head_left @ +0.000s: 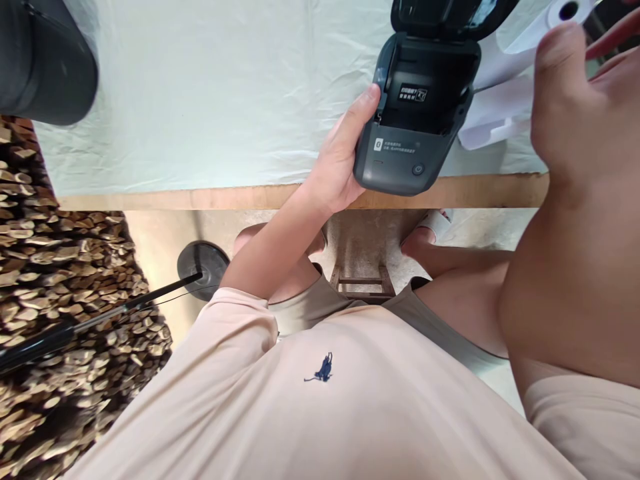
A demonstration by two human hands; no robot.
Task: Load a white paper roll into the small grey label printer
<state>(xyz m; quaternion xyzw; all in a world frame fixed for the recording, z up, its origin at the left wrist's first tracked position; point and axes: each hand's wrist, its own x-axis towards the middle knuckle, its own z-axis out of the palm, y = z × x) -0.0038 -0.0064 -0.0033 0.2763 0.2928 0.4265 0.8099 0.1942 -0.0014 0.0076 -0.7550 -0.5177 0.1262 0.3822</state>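
the left hand (336,170) is wrapped around the left side of a dark grey printer (417,117), thumb up along its edge, fingers hidden underneath it. the printer sits at the near edge of the surface (200,100), overhanging the wooden rim a little, with its lid (445,15) swung open away from the person and the empty paper bay showing a small label inside.

the right hand (575,100) is raised close to the camera at the right, well above the printer — its thumb points up and the fingers curl out of frame, so whether it grips anything is hard to tell. just past the thumb a white paper roll (545,23) shows, its hollow core facing the camera; it seems to be in that hand, though the contact is hidden. more white paper (495,117) lies on the surface right of the printer.

a pale cloth covers the surface. a dark round object (45,60) stands at its far left corner. below the rim — the person's knees, a stool (363,280), and a black stand (203,267) on the floor beside stacked wood (65,267).
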